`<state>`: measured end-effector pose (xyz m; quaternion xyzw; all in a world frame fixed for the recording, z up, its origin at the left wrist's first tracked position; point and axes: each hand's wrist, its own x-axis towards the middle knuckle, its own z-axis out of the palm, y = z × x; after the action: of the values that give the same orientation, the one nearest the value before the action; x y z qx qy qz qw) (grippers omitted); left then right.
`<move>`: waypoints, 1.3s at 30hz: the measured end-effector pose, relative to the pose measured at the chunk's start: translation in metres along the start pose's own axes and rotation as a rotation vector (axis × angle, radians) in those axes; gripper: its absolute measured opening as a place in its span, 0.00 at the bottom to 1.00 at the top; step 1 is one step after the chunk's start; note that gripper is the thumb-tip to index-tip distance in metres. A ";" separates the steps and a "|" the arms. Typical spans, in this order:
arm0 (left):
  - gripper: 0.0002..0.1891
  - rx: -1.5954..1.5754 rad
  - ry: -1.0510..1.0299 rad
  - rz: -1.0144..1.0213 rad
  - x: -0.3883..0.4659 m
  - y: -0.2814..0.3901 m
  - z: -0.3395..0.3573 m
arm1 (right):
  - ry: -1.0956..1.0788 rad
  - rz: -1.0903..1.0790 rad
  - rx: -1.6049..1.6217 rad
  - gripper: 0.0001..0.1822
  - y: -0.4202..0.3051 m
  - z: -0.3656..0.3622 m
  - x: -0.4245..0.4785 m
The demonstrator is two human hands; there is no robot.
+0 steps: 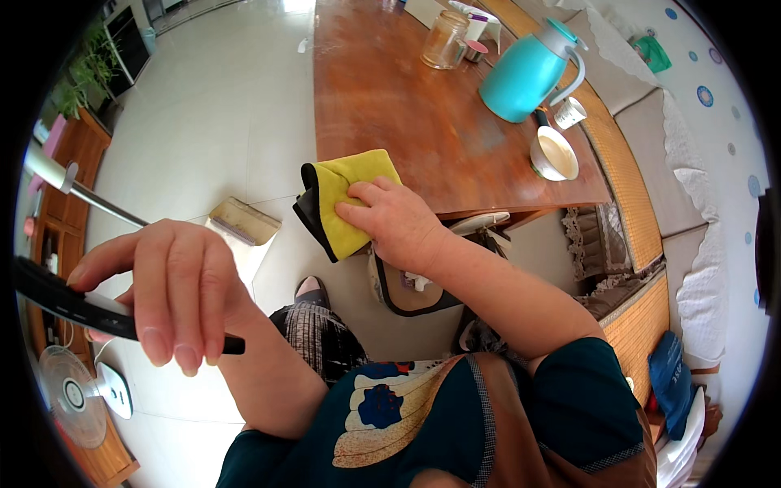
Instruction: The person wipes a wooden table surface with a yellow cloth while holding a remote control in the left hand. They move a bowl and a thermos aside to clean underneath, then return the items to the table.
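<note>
My right hand (pixel 396 222) grips a folded yellow microfibre cloth (pixel 360 213) with a black edge and dark underside. The cloth lies over the near left corner of the brown wooden table (pixel 390 122) and hangs partly past its edge. At the left, close to the camera, my left hand (pixel 177 287) has its fingers around a dark curved band (pixel 73 308); what the band belongs to cannot be told. A metal pole (pixel 110 204) with a white end passes behind that hand, and its lower part is hidden.
A turquoise thermos jug (pixel 518 79), paper cup (pixel 570 113), white bowl (pixel 556 155) and glass jar (pixel 445 39) stand on the table. Below its near edge is a black-rimmed bin (pixel 415 299). A dustpan (pixel 244 222) rests on the floor; a fan (pixel 73 393) stands left, a cushioned bench (pixel 640 165) right.
</note>
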<state>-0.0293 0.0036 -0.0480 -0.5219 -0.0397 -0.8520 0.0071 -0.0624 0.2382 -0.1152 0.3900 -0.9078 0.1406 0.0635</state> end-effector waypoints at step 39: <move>0.23 -0.054 0.062 -0.169 0.031 -0.064 -0.004 | 1.340 1.406 1.638 0.18 0.211 -0.056 -0.265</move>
<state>-0.0502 0.0677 -0.0255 -0.4903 -0.0604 -0.8660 -0.0777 -0.0330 0.5772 -0.1652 -0.3963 -0.3560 0.8307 0.1615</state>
